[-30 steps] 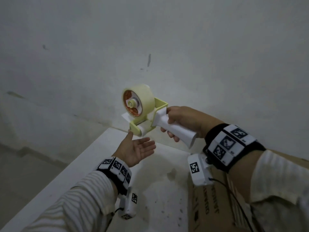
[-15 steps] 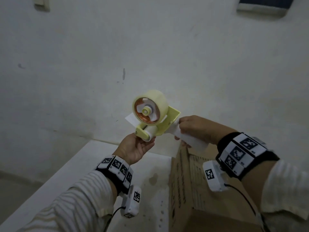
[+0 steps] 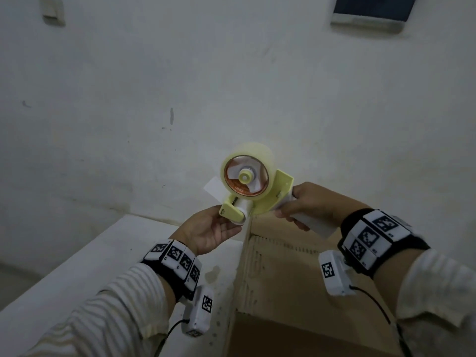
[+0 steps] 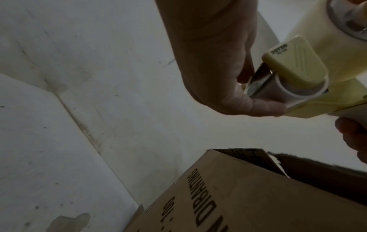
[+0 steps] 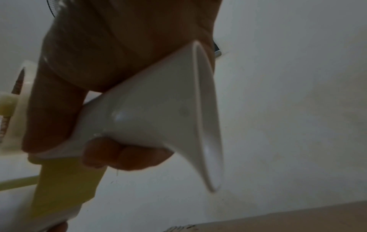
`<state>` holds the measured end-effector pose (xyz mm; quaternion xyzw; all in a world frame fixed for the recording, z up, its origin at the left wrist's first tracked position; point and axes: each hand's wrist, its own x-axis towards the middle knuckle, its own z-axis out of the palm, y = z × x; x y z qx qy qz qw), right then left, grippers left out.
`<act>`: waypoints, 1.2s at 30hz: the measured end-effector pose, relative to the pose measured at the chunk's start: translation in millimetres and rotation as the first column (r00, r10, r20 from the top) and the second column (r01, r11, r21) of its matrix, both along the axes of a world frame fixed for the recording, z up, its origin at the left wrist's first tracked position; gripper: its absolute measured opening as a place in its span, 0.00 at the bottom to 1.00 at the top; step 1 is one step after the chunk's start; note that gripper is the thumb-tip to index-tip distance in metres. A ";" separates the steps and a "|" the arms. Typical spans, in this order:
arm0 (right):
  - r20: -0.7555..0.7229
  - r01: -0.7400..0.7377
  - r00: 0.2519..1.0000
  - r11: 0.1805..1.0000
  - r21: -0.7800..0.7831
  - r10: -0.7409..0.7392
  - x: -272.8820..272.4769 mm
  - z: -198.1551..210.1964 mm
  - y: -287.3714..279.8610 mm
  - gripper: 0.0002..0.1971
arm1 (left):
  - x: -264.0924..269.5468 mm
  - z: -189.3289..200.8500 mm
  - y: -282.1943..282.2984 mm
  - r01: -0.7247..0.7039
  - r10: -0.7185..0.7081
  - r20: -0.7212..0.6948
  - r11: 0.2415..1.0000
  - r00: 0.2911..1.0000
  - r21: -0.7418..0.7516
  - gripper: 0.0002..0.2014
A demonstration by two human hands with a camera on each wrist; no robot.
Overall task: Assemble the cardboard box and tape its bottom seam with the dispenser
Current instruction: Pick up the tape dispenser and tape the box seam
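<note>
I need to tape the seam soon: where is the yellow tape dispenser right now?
In the head view, the yellow tape dispenser is held mid-air at centre, above the brown cardboard box, between the left hand and right hand.

The surface [image 3: 77, 274] was white and flat, its far edge against the wall. Dark spots and a greyish stain marked it near the cardboard box [image 3: 283, 284]. The box stood directly on it toward the right side, brown with printed black lettering.
</note>
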<state>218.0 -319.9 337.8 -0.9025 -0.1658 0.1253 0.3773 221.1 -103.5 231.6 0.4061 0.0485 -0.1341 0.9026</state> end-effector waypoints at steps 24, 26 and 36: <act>-0.014 -0.064 0.998 0.998 -0.010 0.063 7.5 -12.1 -25.3 0.06 | -19.7 12.2 -33.9 -0.219 0.247 -0.037 0.912 0.968 0.345 0.12; -0.018 -0.043 0.999 0.999 -0.001 0.043 6.2 -13.1 -24.8 0.05 | -16.2 13.5 -35.2 -0.237 0.264 -0.012 0.886 0.964 0.399 0.13; 0.012 0.116 0.993 0.984 -0.139 -0.115 5.3 -12.6 -46.9 0.08 | -6.7 -3.9 -22.7 -0.208 0.244 -0.013 0.849 0.970 0.485 0.05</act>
